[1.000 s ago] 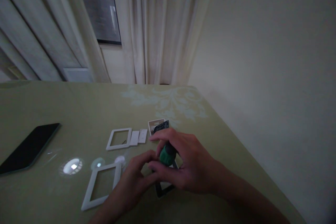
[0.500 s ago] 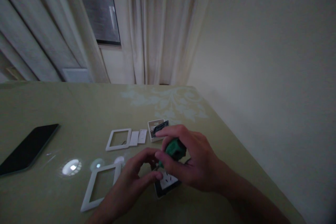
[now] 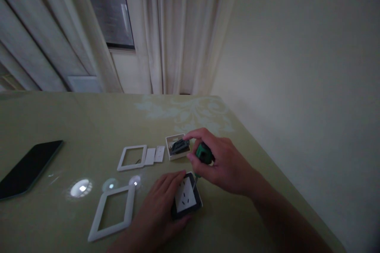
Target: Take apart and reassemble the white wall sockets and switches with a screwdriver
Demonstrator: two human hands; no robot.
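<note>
A wall socket [image 3: 186, 195] with a white face and a dark surround lies on the table. My left hand [image 3: 162, 201] grips it from the left side, fingers over the far edge and thumb at the near edge. In my right hand [image 3: 224, 162] is a screwdriver with a green handle [image 3: 203, 153]. Its thin shaft slants down to the right part of the socket's white face. Just beyond my right fingers stands a white box [image 3: 170, 154] holding a dark switch-like part [image 3: 179, 146].
Two white frames, a smaller one [image 3: 119, 164] behind and a larger one [image 3: 99, 215] nearer, lie to the left. Small white plates [image 3: 150, 156] sit beside the smaller frame. A dark tablet-like slab [image 3: 28, 170] rests at far left. A wall [image 3: 311, 87] runs along the table's right edge.
My left hand has moved from near the screwdriver's shaft to the socket's left side and now grips it. The screwdriver has shifted right and slightly up; the socket has turned.
</note>
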